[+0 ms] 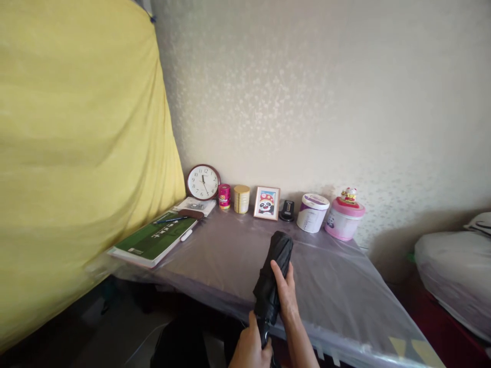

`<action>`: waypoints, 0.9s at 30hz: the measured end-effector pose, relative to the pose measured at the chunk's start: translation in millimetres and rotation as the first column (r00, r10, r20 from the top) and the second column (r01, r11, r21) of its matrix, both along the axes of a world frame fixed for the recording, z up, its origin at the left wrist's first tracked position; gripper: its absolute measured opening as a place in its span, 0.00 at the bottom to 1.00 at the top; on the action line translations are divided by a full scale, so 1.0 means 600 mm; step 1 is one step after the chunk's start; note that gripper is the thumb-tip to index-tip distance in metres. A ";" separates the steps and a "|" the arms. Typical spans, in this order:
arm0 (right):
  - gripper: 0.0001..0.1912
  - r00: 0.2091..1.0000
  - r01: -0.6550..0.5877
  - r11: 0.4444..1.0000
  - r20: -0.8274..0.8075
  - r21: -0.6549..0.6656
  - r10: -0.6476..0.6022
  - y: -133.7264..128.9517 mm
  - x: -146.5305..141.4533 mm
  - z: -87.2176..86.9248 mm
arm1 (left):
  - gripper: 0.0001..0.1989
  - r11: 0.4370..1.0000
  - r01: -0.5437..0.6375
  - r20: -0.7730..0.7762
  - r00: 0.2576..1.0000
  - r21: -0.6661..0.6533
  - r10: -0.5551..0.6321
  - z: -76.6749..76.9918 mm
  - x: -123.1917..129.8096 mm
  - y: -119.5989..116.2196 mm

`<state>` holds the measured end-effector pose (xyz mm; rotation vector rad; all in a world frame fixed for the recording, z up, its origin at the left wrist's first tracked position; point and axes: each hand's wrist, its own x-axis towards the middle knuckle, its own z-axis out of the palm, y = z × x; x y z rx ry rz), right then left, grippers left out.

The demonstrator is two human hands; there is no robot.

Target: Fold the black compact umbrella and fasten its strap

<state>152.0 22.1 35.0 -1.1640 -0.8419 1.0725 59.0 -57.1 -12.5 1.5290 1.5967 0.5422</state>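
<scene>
A folded black umbrella (273, 276) is held up at a slant over the front edge of the table, its top leaning away to the right. My left hand (250, 345) is closed around its handle at the bottom of the view. Higher up, my right hand (286, 294) wraps the folded cloth from the right side, with thumb and fingers on it. The lower end of the handle is partly hidden by my left hand.
Along the wall stand a round clock (203, 182), a pink can (224, 197), a yellow-lidded tin (241, 199), a framed panda picture (266, 203), a small black object (287, 210), a white tub (313, 213) and a pink-lidded tub (344, 220). A green book (153, 237) lies left, beside a yellow curtain (84, 153).
</scene>
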 end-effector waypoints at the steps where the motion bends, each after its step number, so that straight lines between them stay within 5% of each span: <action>1: 0.34 0.999 0.026 1.000 0.020 0.010 -0.026 0.002 0.000 -0.002 | 0.30 1.000 -0.001 -0.101 0.995 -0.015 0.000 -0.004 -0.001 -0.001; 5: 0.35 0.999 0.031 0.999 -0.043 -0.029 -0.033 0.003 0.001 -0.012 | 0.32 0.999 0.033 -0.204 0.978 -0.018 -0.035 0.002 -0.012 -0.006; 8: 0.33 0.986 -0.025 0.998 -0.166 -0.055 0.016 -0.002 0.001 -0.011 | 0.34 0.995 0.093 0.153 0.985 -0.043 -0.086 0.024 -0.021 -0.008; 10: 0.32 0.969 -0.087 0.995 -0.234 -0.052 0.073 -0.005 0.001 -0.007 | 0.35 0.980 0.179 0.455 0.883 -0.090 -0.119 0.037 -0.023 -0.008; 12: 0.32 0.963 -0.132 0.990 -0.241 -0.043 0.118 -0.006 0.001 -0.003 | 0.36 0.957 0.249 0.588 0.800 -0.147 -0.117 0.040 -0.022 -0.008; 14: 0.30 0.979 -0.125 0.991 -0.170 -0.038 0.117 -0.004 0.002 -0.002 | 0.36 0.962 0.226 0.526 0.843 -0.154 -0.114 0.032 -0.019 -0.007; 17: 0.29 0.999 -0.038 0.999 -0.011 -0.030 0.038 0.003 0.003 -0.007 | 0.39 0.998 0.062 0.202 0.978 -0.020 -0.057 0.009 -0.018 -0.008; 21: 0.31 0.999 0.017 0.999 0.040 -0.041 -0.015 0.007 0.001 -0.018 | 0.41 0.999 0.010 -0.045 0.999 0.053 -0.008 -0.001 -0.024 -0.012; 24: 0.30 0.999 0.022 0.998 -0.022 -0.060 -0.024 0.004 0.000 -0.024 | 0.44 0.998 0.055 0.107 0.993 -0.009 -0.053 0.018 -0.031 -0.013; 27: 0.31 0.993 -0.047 0.996 -0.114 -0.077 0.038 0.000 0.001 -0.024 | 0.43 0.981 0.164 0.495 0.864 -0.102 -0.093 0.039 -0.034 -0.010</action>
